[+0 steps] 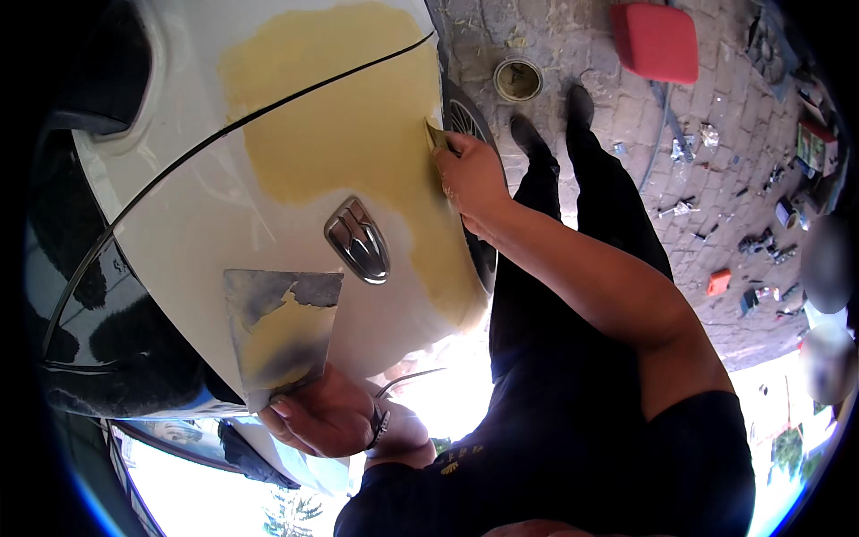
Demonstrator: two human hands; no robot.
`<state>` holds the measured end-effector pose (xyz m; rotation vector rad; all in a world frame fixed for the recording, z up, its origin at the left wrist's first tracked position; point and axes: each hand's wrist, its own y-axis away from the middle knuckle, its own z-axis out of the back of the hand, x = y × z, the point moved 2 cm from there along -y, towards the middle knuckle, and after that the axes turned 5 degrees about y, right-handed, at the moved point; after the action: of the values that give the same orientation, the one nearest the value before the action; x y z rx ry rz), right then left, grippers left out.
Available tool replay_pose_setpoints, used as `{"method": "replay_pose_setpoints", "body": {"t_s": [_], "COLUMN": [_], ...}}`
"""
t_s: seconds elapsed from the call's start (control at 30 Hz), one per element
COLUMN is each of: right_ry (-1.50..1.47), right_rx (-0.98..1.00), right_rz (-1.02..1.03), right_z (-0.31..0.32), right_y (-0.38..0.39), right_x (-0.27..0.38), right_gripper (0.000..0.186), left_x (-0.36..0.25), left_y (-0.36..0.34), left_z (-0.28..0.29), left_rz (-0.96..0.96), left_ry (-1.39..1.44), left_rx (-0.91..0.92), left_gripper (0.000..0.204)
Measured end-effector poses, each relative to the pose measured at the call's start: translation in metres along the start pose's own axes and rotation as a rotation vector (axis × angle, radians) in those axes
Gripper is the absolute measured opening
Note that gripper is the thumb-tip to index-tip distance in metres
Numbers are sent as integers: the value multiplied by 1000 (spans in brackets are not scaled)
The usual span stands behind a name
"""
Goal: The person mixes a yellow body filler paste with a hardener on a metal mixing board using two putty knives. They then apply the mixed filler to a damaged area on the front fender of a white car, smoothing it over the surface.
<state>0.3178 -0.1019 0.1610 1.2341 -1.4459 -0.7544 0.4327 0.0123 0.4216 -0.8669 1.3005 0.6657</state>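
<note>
My left hand (327,413) grips the lower corner of a flat palette plate (295,340) smeared with yellow filler and grey patches. My right hand (472,179) is closed round a small putty spreader (435,134), its edge against the car panel by the wheel arch. Yellow body filler (331,148) covers a broad area of the white car panel (192,192), on both sides of the dark panel gap, and runs down along the arch. Between the plate and the filler sits a chrome trim piece (358,242) on the panel.
An open round tin (518,80) stands on the paved ground (573,40) near my shoes. A red stool-like block (656,42) is beyond it. Scattered tools and parts (761,242) lie at the right. The car wheel (465,121) is behind my right hand.
</note>
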Motion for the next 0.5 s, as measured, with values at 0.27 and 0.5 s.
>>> {"method": "replay_pose_setpoints", "body": {"t_s": [0.27,0.5], "right_ry": [377,-233], "right_rx": [6,24], "right_rz": [450,-8], "right_z": [-28,43], "right_y": [104,27], "right_x": [9,8], "right_gripper": [33,23], "left_x": [3,3], "left_y": [-1,-1], "left_z": [-1,-2], "left_rz": [41,28], "left_ry": [45,82], "left_rx": [39,46], "left_gripper": [41,36]}}
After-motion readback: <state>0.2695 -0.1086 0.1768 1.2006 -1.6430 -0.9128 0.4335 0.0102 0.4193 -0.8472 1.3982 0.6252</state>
